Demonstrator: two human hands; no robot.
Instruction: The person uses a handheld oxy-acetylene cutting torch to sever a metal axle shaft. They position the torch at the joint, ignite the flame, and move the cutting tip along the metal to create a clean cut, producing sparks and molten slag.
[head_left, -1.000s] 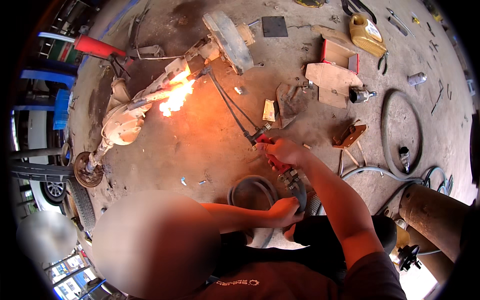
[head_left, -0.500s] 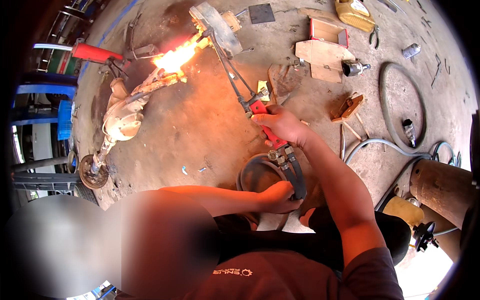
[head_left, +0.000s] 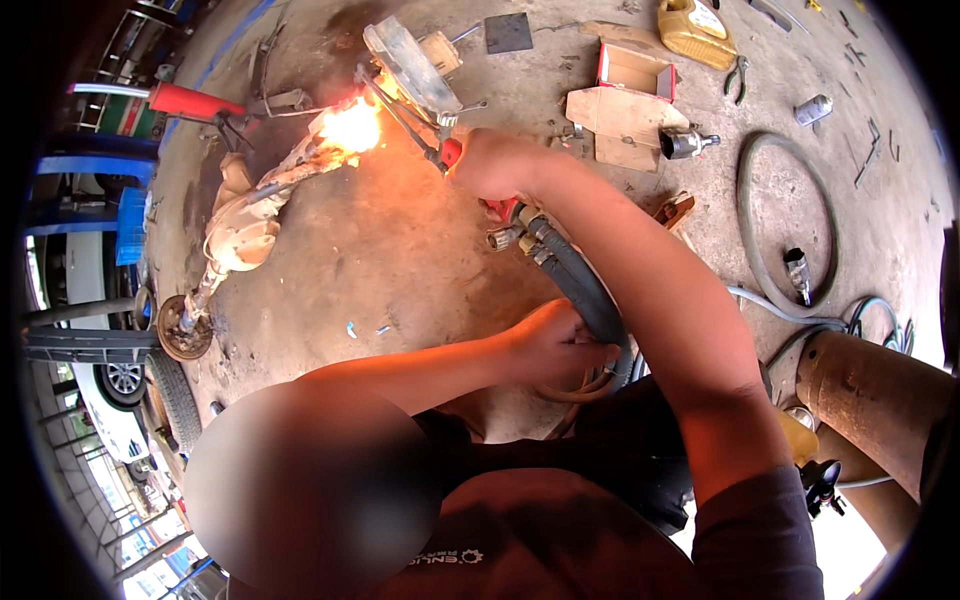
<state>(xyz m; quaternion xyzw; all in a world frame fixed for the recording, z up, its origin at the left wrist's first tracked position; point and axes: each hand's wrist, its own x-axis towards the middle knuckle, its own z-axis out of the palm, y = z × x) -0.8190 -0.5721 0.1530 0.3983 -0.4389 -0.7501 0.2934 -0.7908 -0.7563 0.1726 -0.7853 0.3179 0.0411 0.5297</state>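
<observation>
My right hand [head_left: 502,165] is closed around the red handle of a gas torch [head_left: 408,128], whose thin metal tubes reach away to the far left. Bright flame [head_left: 350,127] burns between the torch's head and the near end of a rusty vehicle axle [head_left: 243,242]. The axle lies on the concrete with a bulged housing and a round hub end. Dark rubber hoses [head_left: 582,285] run back from the torch's brass fittings. Nearer my body, my left hand [head_left: 556,345] is closed on these hoses. Beyond the flame stands a grey metal block [head_left: 412,66].
An opened cardboard box [head_left: 636,75], a yellow jug [head_left: 695,33], pliers [head_left: 737,80] and a spray can [head_left: 813,109] lie at the far right. A coiled grey hose [head_left: 748,200] and a rusty cylinder [head_left: 870,400] are on the right. A red jack [head_left: 195,100] stands left.
My right hand has moved the torch farther away and to the left. My left hand has risen slightly with the hoses. The flame now gathers closer around the axle end.
</observation>
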